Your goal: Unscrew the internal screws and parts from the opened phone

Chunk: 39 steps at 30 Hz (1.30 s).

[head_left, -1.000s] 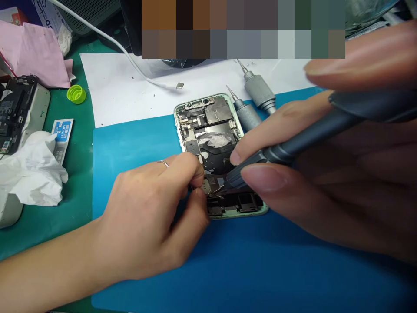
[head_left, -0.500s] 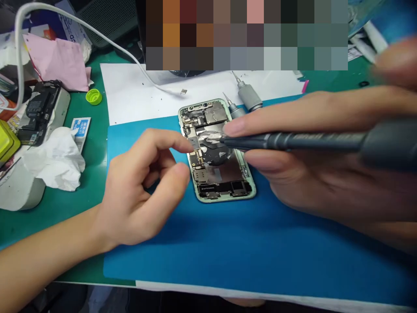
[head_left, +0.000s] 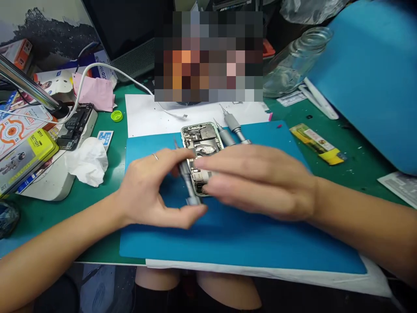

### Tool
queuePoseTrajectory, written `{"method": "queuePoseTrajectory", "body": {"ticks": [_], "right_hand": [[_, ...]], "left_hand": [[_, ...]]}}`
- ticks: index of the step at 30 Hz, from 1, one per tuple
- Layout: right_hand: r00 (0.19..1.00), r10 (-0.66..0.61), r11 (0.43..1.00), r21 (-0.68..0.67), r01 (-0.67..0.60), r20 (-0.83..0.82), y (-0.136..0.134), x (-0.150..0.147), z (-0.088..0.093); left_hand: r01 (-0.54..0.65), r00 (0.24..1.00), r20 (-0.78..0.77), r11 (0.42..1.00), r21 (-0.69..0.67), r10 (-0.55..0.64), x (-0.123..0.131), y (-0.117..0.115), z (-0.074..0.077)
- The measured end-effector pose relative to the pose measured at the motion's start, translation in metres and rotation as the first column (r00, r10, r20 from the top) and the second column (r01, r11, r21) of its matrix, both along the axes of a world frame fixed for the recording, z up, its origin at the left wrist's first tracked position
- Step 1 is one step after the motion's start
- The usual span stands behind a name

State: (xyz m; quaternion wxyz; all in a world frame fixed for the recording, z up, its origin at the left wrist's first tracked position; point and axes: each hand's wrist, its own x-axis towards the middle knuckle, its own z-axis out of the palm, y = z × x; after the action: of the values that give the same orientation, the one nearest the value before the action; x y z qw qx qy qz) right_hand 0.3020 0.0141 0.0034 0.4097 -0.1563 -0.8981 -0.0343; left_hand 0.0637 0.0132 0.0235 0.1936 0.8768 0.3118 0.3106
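An opened phone [head_left: 198,134] with a pale green frame and bare inner parts lies on the blue mat [head_left: 228,243]. My left hand [head_left: 146,187] is at its left side, fingers and thumb curled around a grey precision screwdriver [head_left: 187,180] whose thin tip points away from me. My right hand [head_left: 260,180] reaches over the phone's right and lower part, fingers closed, their tips close to the circuit board. Whatever those fingertips hold is hidden or too small to name. Two more grey screwdrivers [head_left: 232,121] [head_left: 224,134] lie beyond the phone.
On the left are a white cable [head_left: 114,67], a crumpled tissue [head_left: 89,163], a green cap [head_left: 116,116] and a yellow battery box [head_left: 32,156]. Behind stands white paper [head_left: 140,113]. At right are a glass jar [head_left: 293,56], white tweezers [head_left: 321,100] and a yellow packet [head_left: 317,143].
The dark pen-like tool no longer shows in my right hand, which now reaches lower over the phone. A grey screwdriver has appeared in my left hand. The view has widened.
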Motion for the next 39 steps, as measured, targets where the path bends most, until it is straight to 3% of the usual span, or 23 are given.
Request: {"method": "queuePoseTrajectory", "body": {"ticks": [1,3,6,8,12,19,25,31,36,39], "right_hand": [[0.999,-0.035,0.997,0.074,0.038,-0.038,0.007,0.006,0.004],[0.969,-0.227,0.965,0.113,0.238,-0.098,0.019,0.018,0.012],[0.85,-0.521,0.841,-0.125,0.527,0.08,0.032,0.033,0.021],[0.797,-0.564,0.759,-0.243,0.603,0.217,0.037,0.038,0.022],[0.789,-0.527,0.758,-0.246,0.605,0.316,0.044,0.039,0.014],[0.792,-0.433,0.75,-0.315,0.582,0.431,0.048,0.039,0.016],[0.825,-0.495,0.625,-0.548,0.556,0.273,0.05,0.038,0.02],[0.797,-0.529,0.599,-0.538,0.594,0.291,0.052,0.043,0.025],[0.847,-0.332,0.71,-0.48,0.515,0.416,0.049,0.049,0.03],[0.809,-0.139,0.711,-0.511,0.483,0.571,0.043,0.051,0.031]], "left_hand": [[-0.051,0.995,-0.08,0.998,0.024,0.052,-0.006,0.005,0.003],[-0.155,0.96,-0.216,0.981,0.12,0.178,-0.017,0.016,0.007],[-0.146,0.89,-0.398,0.966,0.214,0.223,-0.027,0.031,0.008],[-0.109,0.835,-0.51,0.97,0.216,0.207,-0.028,0.037,0.007],[-0.095,0.776,-0.602,0.978,0.185,0.19,-0.026,0.039,0.003],[-0.132,0.79,-0.576,0.976,0.172,0.208,-0.024,0.037,0.004],[-0.131,0.831,-0.521,0.979,0.157,0.195,-0.024,0.04,0.003],[-0.094,0.856,-0.493,0.985,0.144,0.153,-0.025,0.041,0.003],[-0.064,0.876,-0.458,0.978,0.196,0.15,-0.026,0.04,0.003],[-0.03,0.893,-0.431,0.972,0.235,0.131,-0.026,0.037,0.003]]}}
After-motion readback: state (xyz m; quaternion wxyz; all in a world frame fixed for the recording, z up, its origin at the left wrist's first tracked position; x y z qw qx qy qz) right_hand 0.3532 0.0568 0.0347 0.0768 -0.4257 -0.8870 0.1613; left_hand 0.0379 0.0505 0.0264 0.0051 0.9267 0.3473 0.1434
